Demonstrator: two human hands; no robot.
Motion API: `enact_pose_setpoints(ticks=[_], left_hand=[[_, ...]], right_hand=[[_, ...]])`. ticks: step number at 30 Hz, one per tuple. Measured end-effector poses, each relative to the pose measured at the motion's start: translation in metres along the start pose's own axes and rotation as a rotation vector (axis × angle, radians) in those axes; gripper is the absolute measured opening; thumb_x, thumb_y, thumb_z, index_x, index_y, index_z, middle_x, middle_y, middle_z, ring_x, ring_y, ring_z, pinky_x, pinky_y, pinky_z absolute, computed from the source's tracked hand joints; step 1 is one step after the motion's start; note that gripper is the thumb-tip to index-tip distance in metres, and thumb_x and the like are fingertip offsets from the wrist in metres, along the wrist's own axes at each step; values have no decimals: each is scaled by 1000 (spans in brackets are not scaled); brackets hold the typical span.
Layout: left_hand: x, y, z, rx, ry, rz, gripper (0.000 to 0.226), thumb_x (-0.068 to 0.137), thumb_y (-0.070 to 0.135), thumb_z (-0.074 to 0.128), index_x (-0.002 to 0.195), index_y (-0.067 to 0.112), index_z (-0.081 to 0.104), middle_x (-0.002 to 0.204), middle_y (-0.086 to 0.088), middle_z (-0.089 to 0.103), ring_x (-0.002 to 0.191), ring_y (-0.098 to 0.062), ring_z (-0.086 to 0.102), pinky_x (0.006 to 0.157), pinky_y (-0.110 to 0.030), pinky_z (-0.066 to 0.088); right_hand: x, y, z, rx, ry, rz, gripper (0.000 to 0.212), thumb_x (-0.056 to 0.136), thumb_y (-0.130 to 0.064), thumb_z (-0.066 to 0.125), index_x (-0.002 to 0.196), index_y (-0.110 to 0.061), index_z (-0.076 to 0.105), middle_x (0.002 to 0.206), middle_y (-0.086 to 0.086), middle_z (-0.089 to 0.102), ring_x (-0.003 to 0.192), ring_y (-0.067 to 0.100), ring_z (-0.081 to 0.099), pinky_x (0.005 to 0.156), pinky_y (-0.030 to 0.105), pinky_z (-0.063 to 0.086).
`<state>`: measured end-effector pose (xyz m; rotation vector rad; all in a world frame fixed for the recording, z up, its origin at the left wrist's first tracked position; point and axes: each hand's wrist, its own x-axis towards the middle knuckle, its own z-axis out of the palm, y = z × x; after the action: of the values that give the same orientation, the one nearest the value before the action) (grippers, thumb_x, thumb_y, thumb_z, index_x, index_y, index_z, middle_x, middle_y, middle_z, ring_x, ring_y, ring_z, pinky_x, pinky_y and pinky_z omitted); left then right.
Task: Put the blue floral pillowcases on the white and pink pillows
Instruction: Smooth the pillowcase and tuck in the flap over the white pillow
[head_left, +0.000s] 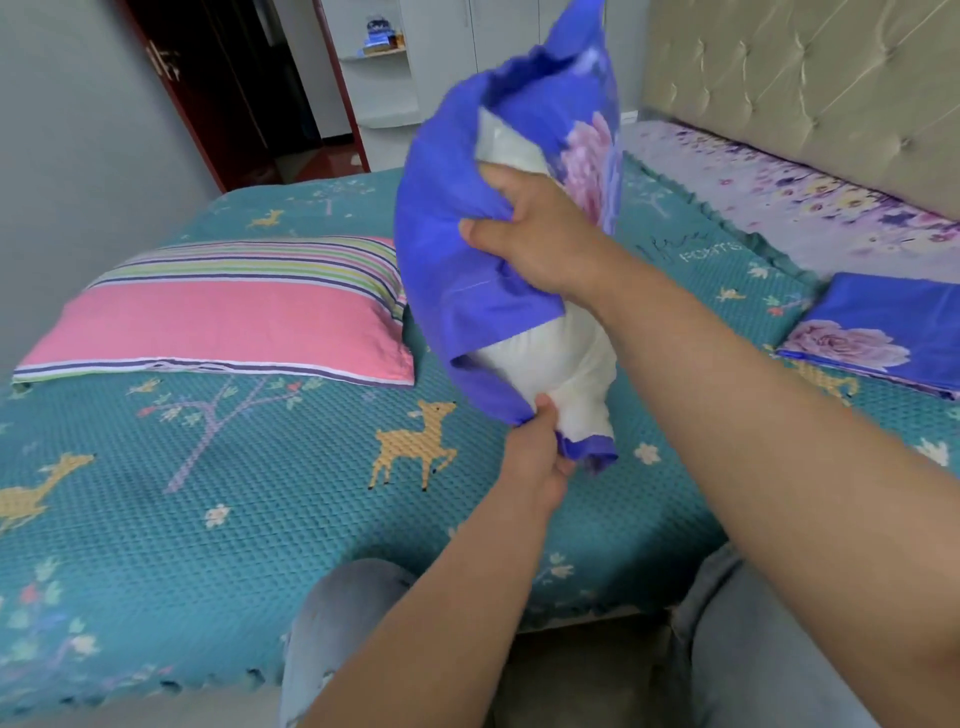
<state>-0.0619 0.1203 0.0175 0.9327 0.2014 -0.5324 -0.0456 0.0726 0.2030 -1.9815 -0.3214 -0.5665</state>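
At frame centre we hold the white pillow (545, 358) half-sheathed in the blue floral pillowcase (457, 249); our right hand (530, 234) clenches bunched fabric, our left hand (535, 457) pinches the hem; uneven tugging could jam the pillow crooked.

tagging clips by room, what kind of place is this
Most likely a home bedroom: a bed with a teal deer bedspread, a padded headboard and a pink pillow lying on it.

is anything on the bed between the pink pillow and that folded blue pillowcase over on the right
Yes. The white pillow, half inside the other blue pillowcase, is held up between them by the left hand and right hand.
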Motion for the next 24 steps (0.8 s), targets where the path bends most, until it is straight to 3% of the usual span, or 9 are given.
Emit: enact_pose_setpoints(ticks=[2,4,6,8,10,12,15,19,24], left_hand=[[-12,-18,5,195,-50,-116,28,101,24,39,124,12,48,109,-7,64,80,-18,65,59,-30,56],[-20,-29,-11,378,-137,-271,17,101,23,39,118,23,43,111,0,62,84,-16,63,66,-30,51],[-20,-24,-31,357,-142,-335,27,98,23,46,123,31,37,128,3,57,92,-15,62,74,-29,46],[-12,-9,-51,273,-58,-295,45,96,33,49,137,28,30,138,-1,50,100,-16,59,76,-30,45],[-3,6,-67,260,41,-260,53,95,44,45,141,21,32,142,-4,46,114,-18,53,86,-31,41],[5,20,-80,241,192,-203,53,95,47,44,138,16,39,141,-6,45,125,-22,46,88,-32,38],[18,39,-100,163,445,-4,46,95,43,47,133,16,44,120,-4,51,108,-21,51,84,-31,38],[39,62,-121,30,571,130,47,94,38,54,131,10,48,116,-4,57,99,-20,57,84,-33,48],[52,87,-132,96,711,149,46,90,27,62,128,4,50,115,-6,54,94,-19,51,82,-31,45]], right_hand=[[8,4,16,-117,-216,-21,46,90,-1,55,135,-3,46,132,7,54,117,12,51,94,4,30],[-4,31,21,-224,-259,-5,41,95,-11,53,135,-8,48,128,5,54,114,13,53,96,8,32],[-26,79,8,-572,-184,71,44,94,-36,52,137,-26,47,140,1,45,130,17,40,110,28,28],[-60,125,-10,-808,-263,361,59,89,-56,49,143,-41,31,154,-5,23,142,19,19,115,48,16],[-92,158,-22,-823,-368,572,78,84,-61,53,147,-44,12,159,-8,4,145,19,4,114,56,9],[-114,179,-29,-806,-290,645,91,78,-64,59,148,-43,4,159,-6,-3,146,20,-1,113,57,7],[-132,200,-32,-689,-17,788,109,67,-72,62,150,-34,3,159,4,-4,145,27,0,115,52,9],[-141,209,-29,-339,283,894,124,61,-76,65,150,-13,7,156,14,8,144,29,11,118,43,12],[-137,213,-32,283,560,982,135,36,-87,66,140,-7,35,136,5,51,121,23,53,102,43,44]])
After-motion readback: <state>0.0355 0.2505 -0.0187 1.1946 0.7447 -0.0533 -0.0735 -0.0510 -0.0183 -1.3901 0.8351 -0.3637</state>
